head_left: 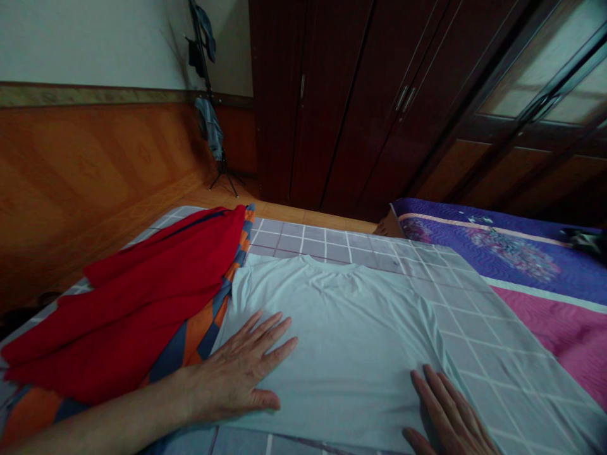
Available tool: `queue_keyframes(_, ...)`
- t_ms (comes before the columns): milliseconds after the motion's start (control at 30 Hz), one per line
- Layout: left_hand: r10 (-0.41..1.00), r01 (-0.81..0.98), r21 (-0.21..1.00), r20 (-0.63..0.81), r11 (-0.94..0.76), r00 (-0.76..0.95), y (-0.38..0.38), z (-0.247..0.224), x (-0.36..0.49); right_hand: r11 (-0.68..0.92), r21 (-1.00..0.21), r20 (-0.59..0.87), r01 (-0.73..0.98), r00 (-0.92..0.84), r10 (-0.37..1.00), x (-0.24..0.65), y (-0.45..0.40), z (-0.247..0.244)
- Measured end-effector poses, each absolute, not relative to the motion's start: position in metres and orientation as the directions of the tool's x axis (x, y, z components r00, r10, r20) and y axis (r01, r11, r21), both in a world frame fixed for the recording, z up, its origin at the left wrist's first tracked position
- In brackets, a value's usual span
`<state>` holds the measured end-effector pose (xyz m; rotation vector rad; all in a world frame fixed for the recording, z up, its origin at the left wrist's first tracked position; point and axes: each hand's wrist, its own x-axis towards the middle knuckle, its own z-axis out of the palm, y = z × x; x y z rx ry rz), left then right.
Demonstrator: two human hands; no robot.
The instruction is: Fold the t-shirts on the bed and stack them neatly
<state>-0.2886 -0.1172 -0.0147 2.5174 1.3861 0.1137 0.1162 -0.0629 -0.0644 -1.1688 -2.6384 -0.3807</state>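
Note:
A pale T-shirt (332, 341) lies spread on a bed with a grey checked sheet (493, 354), its neckline toward the far edge. Soft creases run down from the collar and along the right sleeve. My left hand (246, 366) rests flat on the shirt's left side, fingers spread. Over the lower right edge of the shirt lies my right hand (448, 414), fingers extended, partly cut off by the bottom of the view. Neither hand grips the cloth.
Red clothing (142, 303) lies left of the shirt on an orange and blue patterned cloth (190, 332). A purple and pink bedspread (512, 253) is at the right. Beyond the bed stand a dark wardrobe (332, 107) and a coat stand (203, 69) with clothes.

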Motion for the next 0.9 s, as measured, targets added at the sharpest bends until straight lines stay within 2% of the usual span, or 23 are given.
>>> queue_keyframes(133, 0.897, 0.888, 0.161, -0.032, -0.431, 0.442, -0.073, -0.006, -0.308, 0.69, 0.079, 0.302, 0.72, -0.676, 0.672, 0.08, -0.058, -0.051)
queue_keyframes(233, 0.931, 0.93, 0.109, -0.067, -0.351, 0.359, -0.042, -0.012, -0.32, 0.764, 0.012, 0.279, 0.645, -0.736, 0.617, 0.03, -0.057, -0.039)
queue_keyframes(400, 0.943, 0.94, 0.112, -0.049, -0.324, 0.33, -0.032, -0.029, -0.325, 0.866, -0.21, 0.022, 0.454, -0.883, 0.469, -0.052, -0.063, -0.02)
queue_keyframes(533, 0.932, 0.925, 0.128, -0.023, -0.357, 0.363, -0.035, -0.03, -0.327, 0.854, -0.371, -0.058, 0.365, -0.927, 0.371, -0.085, -0.064, -0.018)
queue_keyframes(633, 0.946, 0.943, 0.111, -0.051, -0.314, 0.321, -0.032, -0.027, -0.332, 0.846, -0.396, -0.074, 0.357, -0.931, 0.358, -0.091, -0.063, -0.024)
queue_keyframes(700, 0.967, 0.963, 0.096, -0.017, -0.251, 0.254, -0.028, -0.027, -0.335, 0.854, -0.392, -0.074, 0.341, -0.937, 0.34, -0.09, -0.062, -0.028)
queue_keyframes(833, 0.945, 0.94, 0.101, 0.009, -0.326, 0.327, -0.024, -0.034, -0.336, 0.872, -0.374, -0.057, 0.317, -0.946, 0.319, -0.089, -0.06, -0.033)
queue_keyframes(900, 0.96, 0.957, 0.077, 0.029, -0.279, 0.277, -0.022, -0.039, -0.339, 0.878, -0.362, -0.045, 0.314, -0.946, 0.32, -0.089, -0.059, -0.034)
